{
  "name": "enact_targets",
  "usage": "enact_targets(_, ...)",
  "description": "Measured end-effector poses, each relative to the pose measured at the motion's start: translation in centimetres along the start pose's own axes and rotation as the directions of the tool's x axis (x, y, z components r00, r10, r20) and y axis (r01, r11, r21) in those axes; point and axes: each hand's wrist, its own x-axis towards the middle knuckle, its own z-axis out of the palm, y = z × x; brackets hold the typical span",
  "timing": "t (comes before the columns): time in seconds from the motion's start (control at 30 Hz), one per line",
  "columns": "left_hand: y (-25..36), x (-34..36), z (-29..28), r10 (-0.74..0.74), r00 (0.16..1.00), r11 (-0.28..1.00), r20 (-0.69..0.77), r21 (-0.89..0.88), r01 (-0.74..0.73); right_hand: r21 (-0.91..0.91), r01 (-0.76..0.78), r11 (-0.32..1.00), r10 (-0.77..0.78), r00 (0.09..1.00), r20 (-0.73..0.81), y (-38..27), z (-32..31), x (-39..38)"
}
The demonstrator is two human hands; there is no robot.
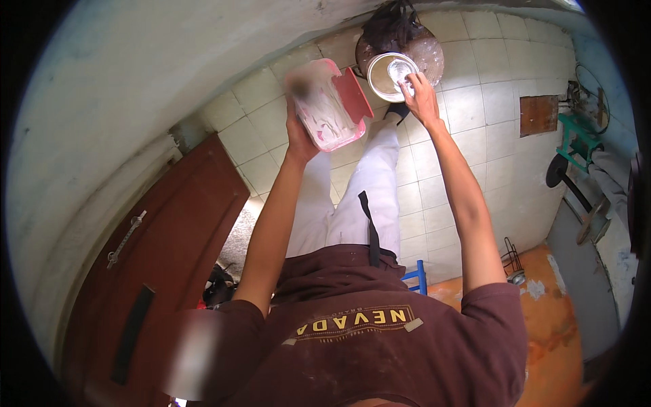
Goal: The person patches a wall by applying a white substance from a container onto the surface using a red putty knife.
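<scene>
My left hand [300, 136] is closed on the edge of a shallow pink-rimmed plastic container [326, 121], its inside smeared with white. A dark blur covers its upper left part. A flat red-pink piece [352, 97] sticks out across the container's right side; I cannot tell whether it is fixed to it. To the right, my right hand [422, 98] reaches over a white round bucket [373, 76], fingers pinched on the rim of a small shiny, clear-looking cup [400, 68] at its mouth. Some of the bucket's inside is hidden by the cup and fingers.
Beyond the bucket is a round, brown, white-spattered surface [430, 54] with a dark cloth or bag [393, 27] on it. A brown door [163, 258] stands at left on the tiled floor [468, 102]. Right are a green stand [576, 139] and a black disc on a bar [557, 171].
</scene>
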Motion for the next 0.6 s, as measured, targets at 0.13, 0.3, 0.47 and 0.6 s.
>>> enact_targets(0.13,0.3,1.9,-1.2,-0.017,0.999,0.999,0.035,0.048,0.015,0.103,0.044,0.994,-0.032,0.993,-0.110,-3.4,-3.4,-0.7)
enact_targets(0.3,0.0,4.2,-0.7,-0.001,0.996,1.000,0.093,0.031,-0.001,0.017,0.166,0.986,-0.161,0.973,-0.163,-10.1,-10.4,-2.1)
enact_targets(0.47,0.5,5.8,-0.4,0.010,0.991,1.000,0.132,0.016,-0.012,-0.004,0.309,0.951,-0.306,0.941,-0.141,-18.2,-14.6,-3.2)
enact_targets(0.6,0.0,3.4,-0.4,-0.076,0.987,0.997,0.145,0.018,0.074,0.022,0.306,0.952,-0.307,0.952,0.012,-23.7,-15.2,-5.3)
